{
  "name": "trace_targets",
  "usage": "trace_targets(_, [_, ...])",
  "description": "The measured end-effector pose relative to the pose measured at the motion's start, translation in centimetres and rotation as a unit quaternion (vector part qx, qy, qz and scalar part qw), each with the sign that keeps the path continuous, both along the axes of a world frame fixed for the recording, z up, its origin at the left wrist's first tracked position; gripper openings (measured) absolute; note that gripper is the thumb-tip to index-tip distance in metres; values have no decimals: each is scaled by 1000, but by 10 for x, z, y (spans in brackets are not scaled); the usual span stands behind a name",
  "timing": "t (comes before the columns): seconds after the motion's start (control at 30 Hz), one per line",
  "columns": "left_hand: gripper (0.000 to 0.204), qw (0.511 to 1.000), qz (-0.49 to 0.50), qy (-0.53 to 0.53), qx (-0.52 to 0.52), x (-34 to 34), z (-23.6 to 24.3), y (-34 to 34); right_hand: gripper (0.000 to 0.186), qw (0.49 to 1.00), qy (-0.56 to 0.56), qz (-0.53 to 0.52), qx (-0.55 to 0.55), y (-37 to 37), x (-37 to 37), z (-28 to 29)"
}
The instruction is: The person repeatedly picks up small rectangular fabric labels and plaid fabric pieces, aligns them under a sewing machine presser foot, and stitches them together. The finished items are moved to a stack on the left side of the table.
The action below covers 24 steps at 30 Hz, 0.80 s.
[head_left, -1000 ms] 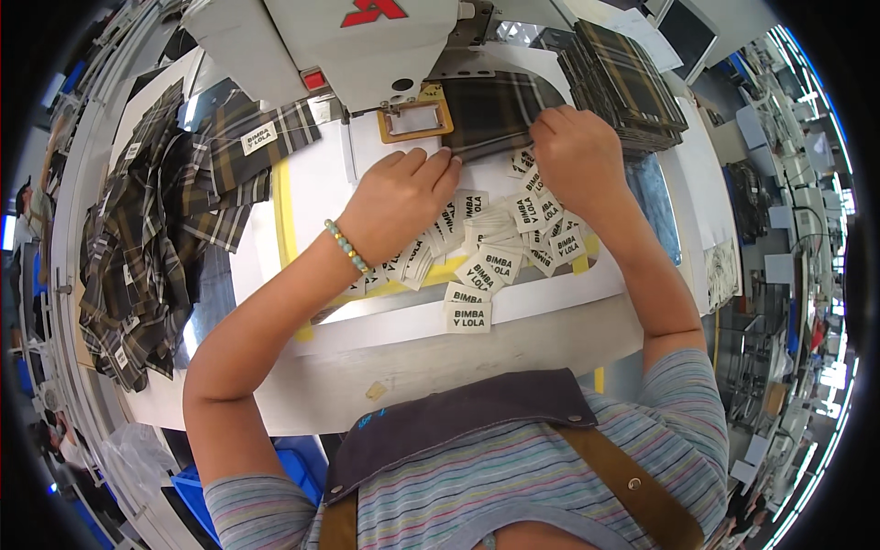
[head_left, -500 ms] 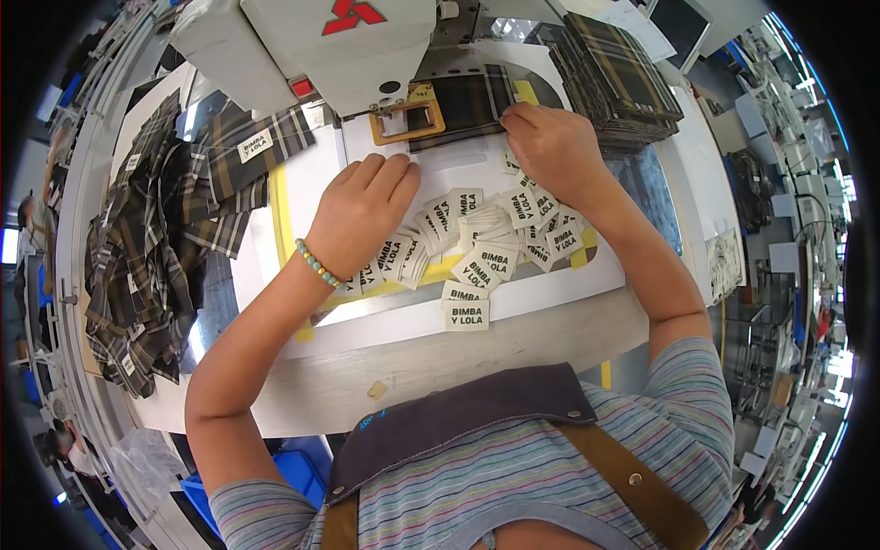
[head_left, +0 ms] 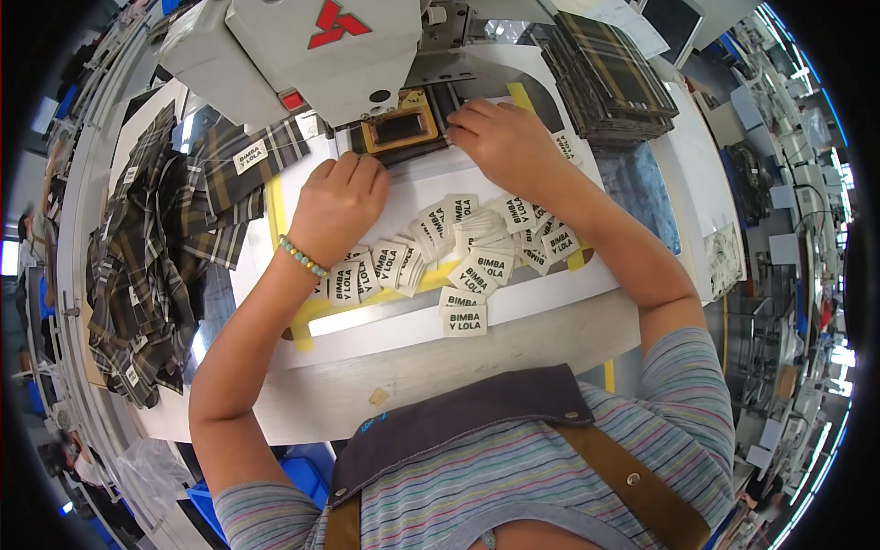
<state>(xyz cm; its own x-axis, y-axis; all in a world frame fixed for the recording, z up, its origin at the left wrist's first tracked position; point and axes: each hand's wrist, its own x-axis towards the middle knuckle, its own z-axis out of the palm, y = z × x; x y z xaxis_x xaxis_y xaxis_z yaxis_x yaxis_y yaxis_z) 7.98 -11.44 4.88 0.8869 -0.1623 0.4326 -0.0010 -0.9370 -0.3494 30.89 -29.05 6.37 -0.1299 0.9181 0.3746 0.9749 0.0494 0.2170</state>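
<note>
A dark plaid fabric piece (head_left: pixel 403 157) lies beneath a yellow rectangular frame (head_left: pixel 428 126) under the white machine head (head_left: pixel 321 64). My right hand (head_left: pixel 504 151) is closed in a pinch on the fabric’s right edge. My left hand (head_left: pixel 341 203), with a beaded bracelet, has bent, closed fingers near the fabric’s lower left edge; what is under their tips is hidden. Many white printed labels (head_left: pixel 490 266) lie scattered below both hands.
A heap of plaid pieces (head_left: pixel 142 275) lies on the left, a neat plaid stack (head_left: pixel 610 78) at the upper right. The pale table edge (head_left: pixel 458 339) runs before my body. Blue bins (head_left: pixel 307 472) are below it; a co-worker (head_left: pixel 87 467) shows at far lower left.
The fabric has slid left, with the yellow frame now over it instead of beside it. Both hands have moved left, my left hand withdrawing a little from the frame.
</note>
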Motion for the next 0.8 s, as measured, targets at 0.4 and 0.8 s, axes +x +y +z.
trace_targets(0.4, [35, 979, 39, 17, -200, -42, 3, -8, 35, 984, 171, -8, -57, -35, 4, 1])
trace_targets(0.8, [30, 956, 12, -20, -293, -58, 0, 9, 40, 981, 178, 16, -78, -33, 8, -2])
